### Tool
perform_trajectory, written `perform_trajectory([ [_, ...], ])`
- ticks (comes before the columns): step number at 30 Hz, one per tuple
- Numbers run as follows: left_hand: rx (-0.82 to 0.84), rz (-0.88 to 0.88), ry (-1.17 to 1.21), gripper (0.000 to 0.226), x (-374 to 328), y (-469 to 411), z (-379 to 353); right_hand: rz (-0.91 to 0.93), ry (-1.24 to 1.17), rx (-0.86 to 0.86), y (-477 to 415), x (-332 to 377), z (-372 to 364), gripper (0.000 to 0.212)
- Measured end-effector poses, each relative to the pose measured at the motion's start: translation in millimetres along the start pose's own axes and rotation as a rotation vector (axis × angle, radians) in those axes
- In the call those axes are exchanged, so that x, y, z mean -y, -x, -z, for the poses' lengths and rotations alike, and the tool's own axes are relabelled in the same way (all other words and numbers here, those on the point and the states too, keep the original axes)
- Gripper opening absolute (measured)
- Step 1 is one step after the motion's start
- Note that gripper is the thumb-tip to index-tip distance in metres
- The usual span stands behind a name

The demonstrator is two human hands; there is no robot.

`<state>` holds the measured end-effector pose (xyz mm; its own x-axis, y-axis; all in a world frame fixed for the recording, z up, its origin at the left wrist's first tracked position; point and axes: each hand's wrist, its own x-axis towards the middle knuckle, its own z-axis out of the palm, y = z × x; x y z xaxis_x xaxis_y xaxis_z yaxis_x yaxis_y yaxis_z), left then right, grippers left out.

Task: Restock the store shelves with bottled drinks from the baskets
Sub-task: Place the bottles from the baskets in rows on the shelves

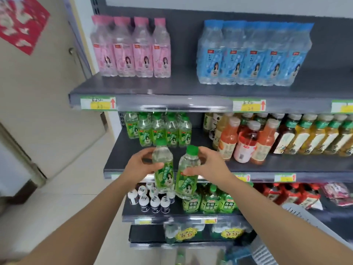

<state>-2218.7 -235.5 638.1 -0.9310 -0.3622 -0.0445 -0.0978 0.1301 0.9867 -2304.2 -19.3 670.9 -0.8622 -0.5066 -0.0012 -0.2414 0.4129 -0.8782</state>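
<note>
Bottles of clear drink, two of them with green caps and green labels, are held side by side in front of the middle shelf (286, 165), over its front edge and not resting on it. The left bottle (163, 165) stands close to upright, and the left hand (141, 163) grips it around the body, fingers curled behind it and thumb across the front. The right bottle (188, 175) leans with its cap tipped slightly to the right, and the right hand (208, 165) holds it high up, fingers wrapped round the shoulder just under the cap and thumb on the near side. At the back left of the same shelf stands a cluster of matching green bottles (158, 129), and to the right of them are rows of juice and tea bottles (246, 142) with orange, pink and yellow contents. The top shelf (172, 88) carries four pink-capped bottles (131, 48) on the left and a wrapped pack of blue bottles (254, 54) on the right, with price tags (98, 103) along its edge. The shelf below the hands holds small white-capped bottles (149, 197), green tea bottles (210, 201) and red packets (290, 194). A grey basket (305, 217) shows at lower right, partly hidden by the right forearm
</note>
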Motion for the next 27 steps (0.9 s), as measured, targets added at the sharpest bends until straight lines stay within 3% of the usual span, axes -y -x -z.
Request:
perform_trajectory([
  [7,-0.108,0.011,0.006,0.049,17.3,-44.0,63.4,0.000,0.029,0.033,-54.7,25.0,-47.6,0.059],
  [11,-0.139,0.015,0.017,0.058,26.8,-73.9,92.9,-0.010,0.055,0.054,-80.5,38.3,-70.6,0.075],
  [15,-0.126,0.011,0.012,0.044,34.0,-98.8,116.5,-0.038,0.050,0.070,-105.6,45.1,-92.5,0.065],
  [22,-0.168,-0.036,-0.221,0.046,40.8,-141.1,136.1,-0.059,0.088,0.087,-142.1,42.2,-120.7,0.073],
  [27,-0.170,-0.031,-0.292,0.046,41.8,-166.1,140.4,-0.085,0.125,0.068,-160.5,33.8,-134.5,0.097],
])
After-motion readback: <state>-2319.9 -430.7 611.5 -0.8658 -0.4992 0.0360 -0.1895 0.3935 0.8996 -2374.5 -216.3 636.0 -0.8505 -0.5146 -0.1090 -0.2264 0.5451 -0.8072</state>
